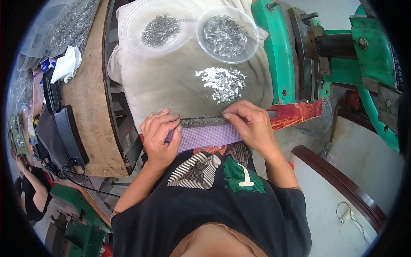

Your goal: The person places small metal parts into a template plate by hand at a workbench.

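A dark slotted metal bar lies crosswise on the near edge of the cloth, with small metal pieces along its far side. My left hand is closed at the bar's left end, its fingertips and thumb against it. At the right end, my right hand is pinched, thumb and forefinger together at the bar's far edge; anything between them is too small to make out. Beyond the bar spreads a loose pile of small shiny metal pieces. A purple checked cloth lies on the near side of the bar.
Two clear plastic tubs hold metal pins, the left tub and the right tub. A green machine stands close on the right. On the left is a wooden table with a black device. Another person's arm shows at far left.
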